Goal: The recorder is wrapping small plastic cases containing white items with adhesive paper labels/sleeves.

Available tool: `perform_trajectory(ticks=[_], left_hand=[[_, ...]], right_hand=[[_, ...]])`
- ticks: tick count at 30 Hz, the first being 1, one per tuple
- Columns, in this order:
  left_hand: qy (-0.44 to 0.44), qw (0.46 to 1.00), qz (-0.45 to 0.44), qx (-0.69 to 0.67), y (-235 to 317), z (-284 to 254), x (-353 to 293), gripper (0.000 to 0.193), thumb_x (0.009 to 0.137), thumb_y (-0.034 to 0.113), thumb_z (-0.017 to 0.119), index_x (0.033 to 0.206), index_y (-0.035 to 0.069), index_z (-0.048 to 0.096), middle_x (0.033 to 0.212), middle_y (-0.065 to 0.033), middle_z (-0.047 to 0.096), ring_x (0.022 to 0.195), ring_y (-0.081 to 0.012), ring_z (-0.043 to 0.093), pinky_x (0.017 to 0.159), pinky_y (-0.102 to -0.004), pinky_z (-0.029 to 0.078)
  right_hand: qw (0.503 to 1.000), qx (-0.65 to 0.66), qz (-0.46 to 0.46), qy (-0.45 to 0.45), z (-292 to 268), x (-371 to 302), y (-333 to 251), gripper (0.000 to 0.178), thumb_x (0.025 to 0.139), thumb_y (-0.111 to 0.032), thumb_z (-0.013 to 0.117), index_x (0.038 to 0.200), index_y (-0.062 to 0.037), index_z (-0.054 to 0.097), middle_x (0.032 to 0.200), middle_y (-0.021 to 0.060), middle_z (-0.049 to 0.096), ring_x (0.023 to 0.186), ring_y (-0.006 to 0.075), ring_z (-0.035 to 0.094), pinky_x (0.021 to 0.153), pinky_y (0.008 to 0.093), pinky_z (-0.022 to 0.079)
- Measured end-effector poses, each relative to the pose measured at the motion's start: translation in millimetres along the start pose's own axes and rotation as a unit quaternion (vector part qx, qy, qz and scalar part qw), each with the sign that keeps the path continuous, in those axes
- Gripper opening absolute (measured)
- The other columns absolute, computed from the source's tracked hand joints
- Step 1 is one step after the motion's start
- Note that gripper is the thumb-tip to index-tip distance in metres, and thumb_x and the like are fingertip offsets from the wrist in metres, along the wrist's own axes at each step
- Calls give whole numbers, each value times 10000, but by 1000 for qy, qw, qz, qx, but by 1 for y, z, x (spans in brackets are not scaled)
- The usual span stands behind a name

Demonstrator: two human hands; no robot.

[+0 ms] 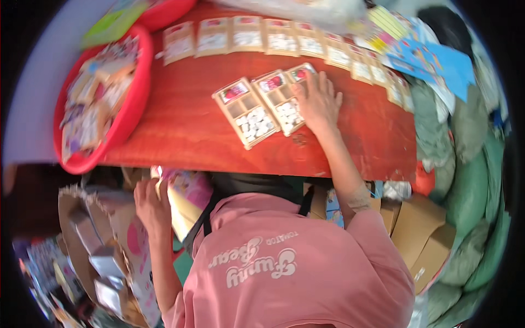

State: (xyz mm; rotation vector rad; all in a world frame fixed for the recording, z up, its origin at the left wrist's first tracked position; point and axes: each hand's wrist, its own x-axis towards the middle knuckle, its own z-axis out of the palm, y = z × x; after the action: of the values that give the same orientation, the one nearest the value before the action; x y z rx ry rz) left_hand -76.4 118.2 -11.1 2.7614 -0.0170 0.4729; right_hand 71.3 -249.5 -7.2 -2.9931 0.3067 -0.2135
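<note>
My right hand [320, 104] lies over a wooden tray [304, 71], its fingers stretched out and covering much of it. Just left of that are two more small wooden trays [255, 121] [288, 111], set side by side at a slant. Each has a red picture label at the top, empty small compartments in the middle and white pieces at the bottom. Below the table's front edge, my left hand [152, 205] has bent fingers beside a pink and cream box [188, 194]. What those fingers hold, if anything, is hidden.
A curved row of similar filled trays [247, 34] lines the far side of the reddish table [186, 123]. A red basin [143, 82] full of small packs stands at left. Beneath are an open carton [82, 218] and another cardboard box [418, 229]. Green sacks [473, 164] crowd the right.
</note>
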Motion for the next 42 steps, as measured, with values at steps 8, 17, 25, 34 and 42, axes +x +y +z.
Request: perform_trajectory(ticks=[8, 17, 25, 34, 42], left_hand=[[-82, 991, -101, 21, -17, 4, -5, 496, 782, 319, 677, 1127, 0, 515, 1056, -178, 547, 1027, -336, 523, 906, -415, 390], [-25, 979, -154, -128, -55, -3, -3, 490, 752, 288, 702, 1104, -13, 542, 977, -179, 587, 950, -354, 566, 817, -407, 444], [-152, 812, -301, -476, -67, -50, -15, 221, 863, 210, 615, 930, 0, 600, 738, 10, 591, 671, -62, 550, 617, -215, 433], [-123, 747, -343, -557, -40, -55, -15, 178, 859, 181, 580, 870, 7, 616, 734, -1, 599, 684, -57, 561, 628, -220, 439], [-47, 940, -110, -319, -20, -54, -8, 140, 801, 88, 582, 842, -45, 596, 719, -142, 586, 614, -209, 569, 592, -299, 455]], right_hand=[[977, 68, -175, 105, -28, -11, -51, 504, 938, -381, 436, 1358, -107, 384, 1431, 173, 319, 1334, 321, 287, 1054, 540, 228], [778, 418, -456, -111, -12, -120, -166, 234, 792, -98, 673, 1004, -24, 608, 1082, 146, 609, 925, 276, 629, 768, 340, 519], [727, 480, -350, -344, -3, -152, -220, 186, 848, -122, 631, 963, 24, 619, 858, 100, 662, 704, 162, 656, 609, 260, 522], [742, 477, -260, -393, -5, -146, -238, 220, 885, -139, 586, 877, 73, 645, 728, 97, 664, 643, 125, 655, 562, 238, 532], [685, 498, -151, -510, -20, -132, -237, 159, 833, -62, 567, 803, 77, 637, 723, 117, 660, 640, 146, 658, 595, 247, 546]])
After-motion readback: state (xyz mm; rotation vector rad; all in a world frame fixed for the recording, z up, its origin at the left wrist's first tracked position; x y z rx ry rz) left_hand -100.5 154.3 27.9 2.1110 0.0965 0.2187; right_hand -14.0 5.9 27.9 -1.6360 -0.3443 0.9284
